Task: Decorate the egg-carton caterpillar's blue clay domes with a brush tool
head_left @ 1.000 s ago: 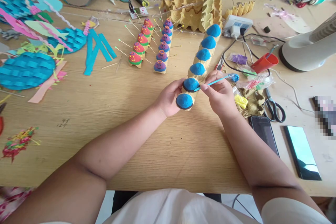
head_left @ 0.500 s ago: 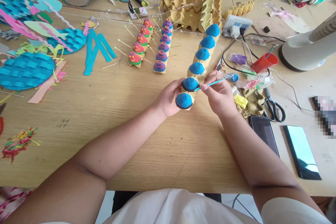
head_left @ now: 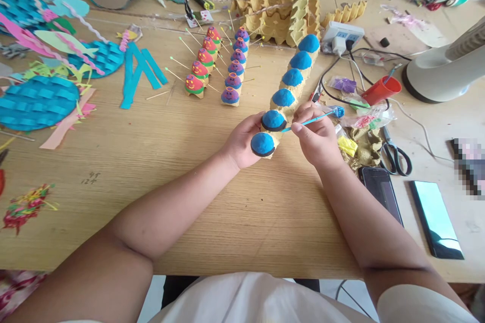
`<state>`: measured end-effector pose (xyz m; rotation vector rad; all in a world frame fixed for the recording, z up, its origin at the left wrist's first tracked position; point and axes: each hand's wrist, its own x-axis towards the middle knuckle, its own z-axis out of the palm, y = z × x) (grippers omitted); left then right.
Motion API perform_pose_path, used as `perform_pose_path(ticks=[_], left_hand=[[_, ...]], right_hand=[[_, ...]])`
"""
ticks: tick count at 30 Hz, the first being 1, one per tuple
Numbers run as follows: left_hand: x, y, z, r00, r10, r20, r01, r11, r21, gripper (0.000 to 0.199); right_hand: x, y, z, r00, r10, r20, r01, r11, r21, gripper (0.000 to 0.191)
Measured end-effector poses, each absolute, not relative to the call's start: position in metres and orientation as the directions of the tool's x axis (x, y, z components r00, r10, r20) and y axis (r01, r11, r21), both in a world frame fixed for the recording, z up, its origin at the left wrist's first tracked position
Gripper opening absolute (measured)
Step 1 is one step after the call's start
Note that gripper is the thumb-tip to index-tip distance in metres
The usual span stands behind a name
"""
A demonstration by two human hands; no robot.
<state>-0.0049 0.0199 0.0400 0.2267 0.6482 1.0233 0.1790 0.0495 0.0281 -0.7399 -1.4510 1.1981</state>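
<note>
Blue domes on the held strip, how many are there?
6: two black-edged domes by the left hand, four plain domes beyond, along the strip. None seems hidden.

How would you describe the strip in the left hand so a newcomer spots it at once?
Start at the table and find the left hand above it. It holds a strip of six blue domes slanting away. Unlike the red row and purple row further left, which bear faces, it shows none.

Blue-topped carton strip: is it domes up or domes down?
Domes up: the blue-topped carton strip shows six rounded caps; the left hand holds its near end.
</note>
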Motion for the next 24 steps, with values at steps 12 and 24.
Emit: perform_pose_path(ticks=[12, 24], left_hand=[[-0.0053, 0.0190, 0.0386, 0.362, 0.853, -0.377, -0.707, 0.515, 0.484, 0.030], [-0.0067, 0.0193, 0.0352, 0.378, 0.863, -0.335, -0.711, 0.503, 0.492, 0.029]], right_hand=[[0.1763, 0.0487, 0.0297, -0.244, 0.906, 0.345, -0.122, 0.325, -0.938, 0.044], [0.1740, 0.0476, 0.0318, -0.243, 0.917, 0.316, -0.137, 0.290, -0.947, 0.051]])
